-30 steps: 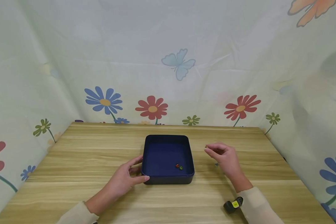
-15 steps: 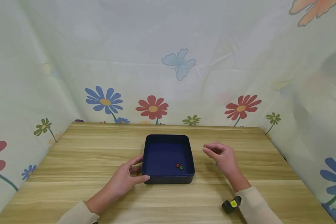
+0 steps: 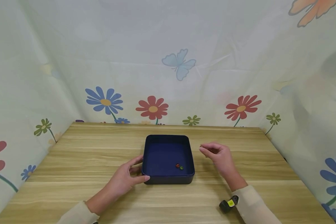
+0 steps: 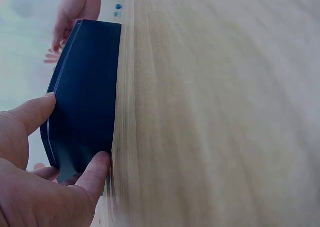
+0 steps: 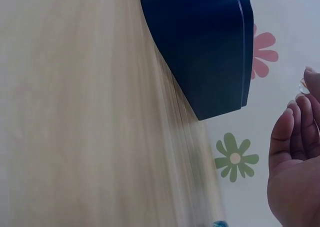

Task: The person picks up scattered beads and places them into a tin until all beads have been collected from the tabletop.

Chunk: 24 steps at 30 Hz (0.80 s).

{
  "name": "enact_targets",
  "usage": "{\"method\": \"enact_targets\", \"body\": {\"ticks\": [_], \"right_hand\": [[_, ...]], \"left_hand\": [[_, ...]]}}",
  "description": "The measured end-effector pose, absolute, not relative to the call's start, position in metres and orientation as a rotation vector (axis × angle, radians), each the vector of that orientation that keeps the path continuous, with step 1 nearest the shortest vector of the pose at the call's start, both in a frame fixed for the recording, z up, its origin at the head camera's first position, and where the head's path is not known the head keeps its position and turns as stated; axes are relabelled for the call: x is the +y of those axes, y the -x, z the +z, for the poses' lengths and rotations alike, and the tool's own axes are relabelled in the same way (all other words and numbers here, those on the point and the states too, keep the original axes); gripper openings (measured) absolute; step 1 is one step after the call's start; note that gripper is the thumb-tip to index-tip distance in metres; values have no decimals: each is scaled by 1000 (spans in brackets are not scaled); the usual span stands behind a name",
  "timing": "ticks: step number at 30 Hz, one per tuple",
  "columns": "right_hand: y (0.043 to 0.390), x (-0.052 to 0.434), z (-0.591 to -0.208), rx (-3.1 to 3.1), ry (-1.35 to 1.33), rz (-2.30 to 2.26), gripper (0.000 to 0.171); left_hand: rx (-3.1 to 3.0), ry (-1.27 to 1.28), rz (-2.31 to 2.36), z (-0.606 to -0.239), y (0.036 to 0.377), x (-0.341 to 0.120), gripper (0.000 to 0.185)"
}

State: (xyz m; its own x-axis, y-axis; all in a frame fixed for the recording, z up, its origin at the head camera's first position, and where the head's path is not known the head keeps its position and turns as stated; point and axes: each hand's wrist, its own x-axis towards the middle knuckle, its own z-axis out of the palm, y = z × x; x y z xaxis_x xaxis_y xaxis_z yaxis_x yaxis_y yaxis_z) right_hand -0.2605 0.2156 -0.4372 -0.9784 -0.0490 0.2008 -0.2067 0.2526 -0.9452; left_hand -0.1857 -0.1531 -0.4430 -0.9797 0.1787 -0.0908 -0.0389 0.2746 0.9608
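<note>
Square dark blue tray sits mid-frame on pale wooden tabletop. Left hand grips tray's lower-left corner, thumb and fingers curled on wall. Right hand, right of tray, raised off tabletop, fingertips pinching small clear bead. Red bead and green bead already lie in tray's lower right. Small blue bead left on tabletop, beyond tray's far side. Work looks partway done.

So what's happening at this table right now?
A person sits at a wooden table with a dark blue tray in front of them. The left hand grips the tray's near left corner. The right hand hovers beside the tray's right side, pinching a small clear bead. A red bead and a green bead lie inside the tray.
</note>
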Motion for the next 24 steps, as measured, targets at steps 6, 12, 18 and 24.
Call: {"method": "enact_targets", "body": {"ticks": [6, 12, 18, 24], "right_hand": [[261, 211, -438, -2383, -239, 1828, 35], [262, 207, -439, -2394, -229, 1815, 36], [262, 204, -439, -2396, -237, 1830, 36], [262, 199, -439, -2409, -204, 1830, 40]], "left_hand": [[2358, -133, 1786, -443, 186, -153, 88], [2346, -124, 1794, -442, 185, -153, 88], [2349, -109, 1792, -443, 184, -153, 88], [2344, -102, 1798, -443, 185, -153, 89]]}}
